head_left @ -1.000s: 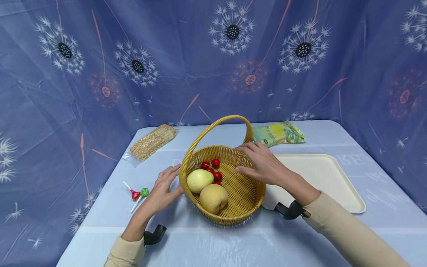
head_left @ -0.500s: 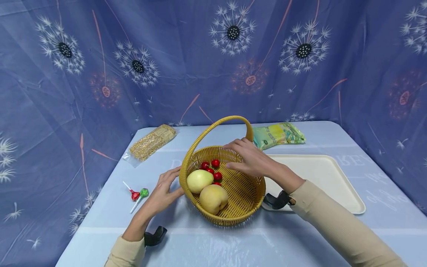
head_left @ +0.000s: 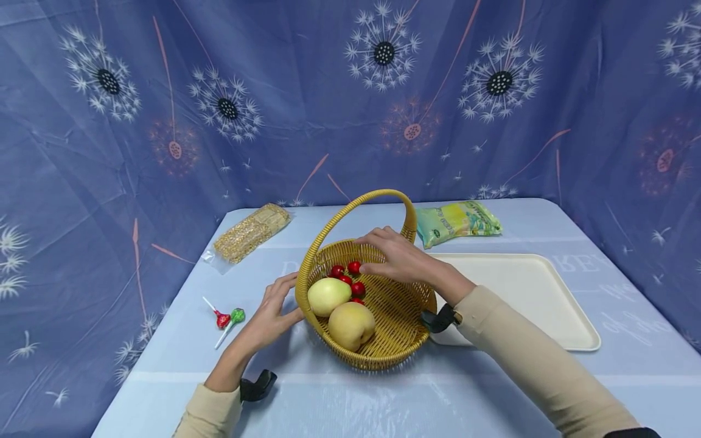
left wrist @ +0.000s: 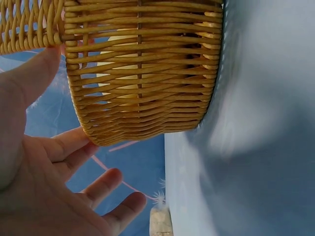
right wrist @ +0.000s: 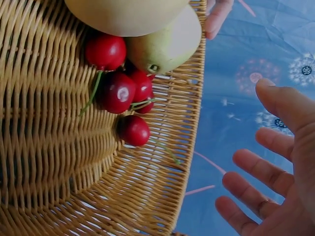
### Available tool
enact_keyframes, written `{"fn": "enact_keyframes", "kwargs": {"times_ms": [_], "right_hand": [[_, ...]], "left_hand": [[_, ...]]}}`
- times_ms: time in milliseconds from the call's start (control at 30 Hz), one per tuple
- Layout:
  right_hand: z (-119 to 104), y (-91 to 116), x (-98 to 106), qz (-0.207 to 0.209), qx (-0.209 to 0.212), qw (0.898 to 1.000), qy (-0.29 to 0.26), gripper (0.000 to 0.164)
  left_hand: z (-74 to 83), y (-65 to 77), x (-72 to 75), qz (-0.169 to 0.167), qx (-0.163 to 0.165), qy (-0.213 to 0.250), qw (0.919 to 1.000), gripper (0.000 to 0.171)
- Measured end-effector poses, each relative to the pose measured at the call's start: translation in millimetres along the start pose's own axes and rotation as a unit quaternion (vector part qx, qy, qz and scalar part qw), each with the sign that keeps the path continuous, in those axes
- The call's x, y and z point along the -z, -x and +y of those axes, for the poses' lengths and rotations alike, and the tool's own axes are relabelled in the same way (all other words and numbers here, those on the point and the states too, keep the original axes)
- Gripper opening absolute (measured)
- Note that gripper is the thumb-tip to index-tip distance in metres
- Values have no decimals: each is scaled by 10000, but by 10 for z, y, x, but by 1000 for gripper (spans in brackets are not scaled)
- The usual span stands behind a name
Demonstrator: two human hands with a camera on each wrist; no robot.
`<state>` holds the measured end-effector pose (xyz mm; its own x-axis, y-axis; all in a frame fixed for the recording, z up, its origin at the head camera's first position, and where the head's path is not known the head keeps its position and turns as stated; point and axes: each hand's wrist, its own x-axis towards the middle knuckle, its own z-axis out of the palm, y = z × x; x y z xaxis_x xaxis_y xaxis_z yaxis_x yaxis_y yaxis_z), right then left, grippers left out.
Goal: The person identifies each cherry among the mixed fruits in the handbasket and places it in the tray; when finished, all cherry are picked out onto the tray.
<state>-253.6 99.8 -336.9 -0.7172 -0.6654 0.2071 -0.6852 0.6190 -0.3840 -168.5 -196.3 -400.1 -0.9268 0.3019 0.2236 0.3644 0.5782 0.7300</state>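
A woven yellow-brown basket [head_left: 402, 322] with an arched handle [head_left: 358, 198] stands mid-table. Inside lie a pale green-yellow pear-like fruit [head_left: 328, 297], a rounder yellow fruit [head_left: 352, 326] and several red cherries [right wrist: 134, 130] with green stems. My left hand [head_left: 271, 316] touches the basket's left side near the handle base. In the left wrist view its thumb and index finger meet the rim, while the other fingers spread loosely. Over the basket's far right part hovers my right hand [head_left: 397, 258], holding nothing, its fingers relaxed and apart from the cherries.
Two lollipops, one red [head_left: 221, 320] and one green [head_left: 237, 315], lie left of the left hand. A clear bag of grains [head_left: 252, 234] is at the back left. A green-yellow packet [head_left: 459, 222] lies behind a cream tray [head_left: 520, 298] on the right.
My right hand has moved left across the basket, from its right rim toward the cherries. The left hand and the basket have stayed nearly still.
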Motion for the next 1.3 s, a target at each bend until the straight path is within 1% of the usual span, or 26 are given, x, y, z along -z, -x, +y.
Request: {"fn": "enact_keyframes", "kwargs": {"times_ms": [167,267,433,667,833,967,1167,1300], "right_hand": [[23,-43,-67,-227,-164,9992,-287,53],[27,-67,-111,-355,-257,9982,-419,52],[26,-120,-181,-522,-252,9969,-539,49],[47,-202,-286,-767,-214,9959,-438,48],[97,-248,-358,-941,-233,9947,-353,44],[134,-274,-405,-1111,-170,9931,-349,43],[173,-274,-471,-1407,6,9891,-430,35],[199,-266,-502,-1501,69,9880,-361,29]], "left_hand": [[-10,5,-16,-29,-60,63,10000,62],[-10,13,-21,-57,-40,141,9999,64],[-1,23,-15,-64,30,167,9998,65],[9,12,-6,-77,109,123,9998,65],[27,7,-4,-66,82,67,9999,64],[24,6,-8,-14,74,15,10000,64],[10,6,-18,4,113,-39,9999,64],[3,0,-19,-28,171,-34,9998,64]]}}
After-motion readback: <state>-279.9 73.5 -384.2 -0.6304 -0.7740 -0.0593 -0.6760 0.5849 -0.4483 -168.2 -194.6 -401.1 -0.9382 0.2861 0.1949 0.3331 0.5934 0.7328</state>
